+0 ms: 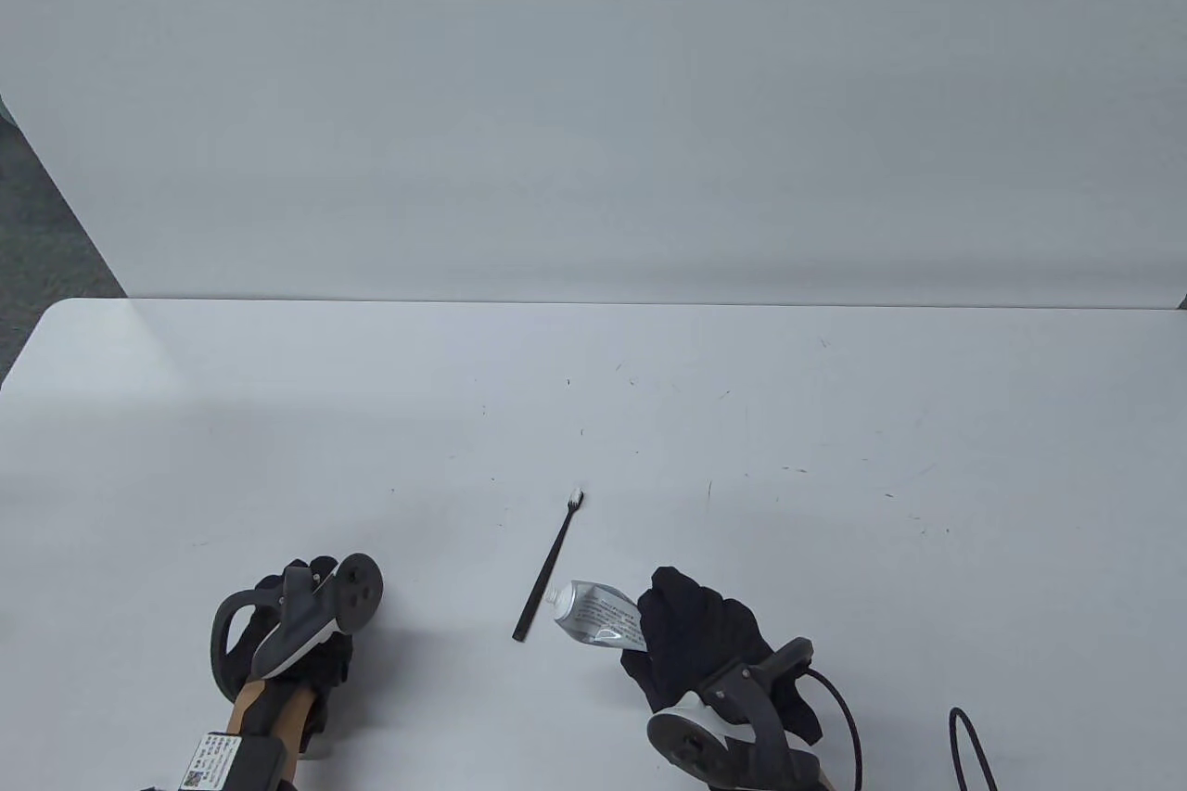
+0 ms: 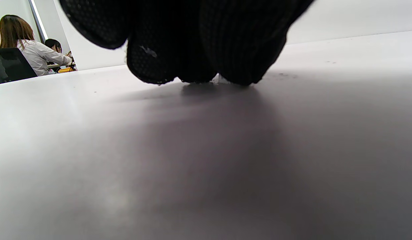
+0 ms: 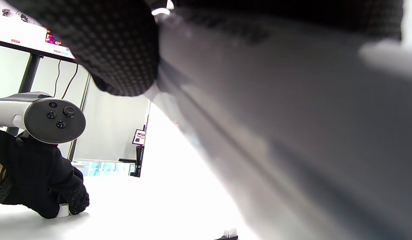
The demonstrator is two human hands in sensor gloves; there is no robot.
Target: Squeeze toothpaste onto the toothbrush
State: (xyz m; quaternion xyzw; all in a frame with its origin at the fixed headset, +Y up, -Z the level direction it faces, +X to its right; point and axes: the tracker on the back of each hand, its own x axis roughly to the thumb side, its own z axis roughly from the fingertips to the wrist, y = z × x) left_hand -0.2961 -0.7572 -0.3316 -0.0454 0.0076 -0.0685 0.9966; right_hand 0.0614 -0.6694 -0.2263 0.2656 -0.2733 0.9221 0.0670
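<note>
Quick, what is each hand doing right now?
Left hand: rests on the table, fingers pinching a small white cap.
Right hand: holds the toothpaste tube beside the toothbrush.

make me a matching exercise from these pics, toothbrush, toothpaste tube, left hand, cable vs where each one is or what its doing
Things:
1. toothbrush
2. toothpaste tube
3. left hand
4. black cable

Places or states:
A. gripped by the right hand, nozzle end toward the brush handle
B. fingertips down on the table, touching a small white piece
C. lying free on the table, bristles at the far end
D. looped at the table's near right edge

Pairs: 1-C, 2-A, 3-B, 4-D
</note>
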